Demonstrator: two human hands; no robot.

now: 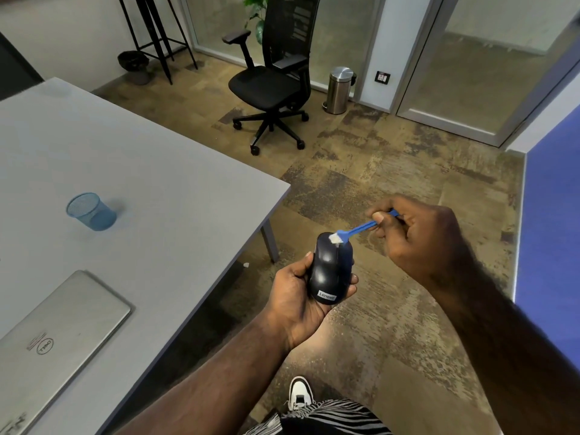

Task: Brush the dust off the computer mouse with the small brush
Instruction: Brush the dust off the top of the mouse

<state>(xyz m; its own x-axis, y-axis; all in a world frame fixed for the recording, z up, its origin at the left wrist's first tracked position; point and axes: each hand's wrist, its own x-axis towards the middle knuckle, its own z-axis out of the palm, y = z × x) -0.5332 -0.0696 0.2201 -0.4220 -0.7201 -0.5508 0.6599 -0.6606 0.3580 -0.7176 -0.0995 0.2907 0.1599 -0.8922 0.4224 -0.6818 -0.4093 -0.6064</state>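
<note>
Our right hand [417, 237] pinches the small brush [361, 229] by its handle, bristles touching the front of the mouse [329, 271]. Our left hand [298, 296] cups the mouse in the air, off the tabletop's [157, 183] corner. We'd best flick lightly outward, holding the mouse steady.

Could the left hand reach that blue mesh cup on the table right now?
Probably not as things stand: the left hand is full, cradling the mouse, and the blue mesh cup sits well off across the table.

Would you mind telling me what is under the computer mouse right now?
The left hand cups the computer mouse from below, above the floor beside the table. The mouse's underside and the palm beneath it are covered. The small brush touches its top front.
</note>
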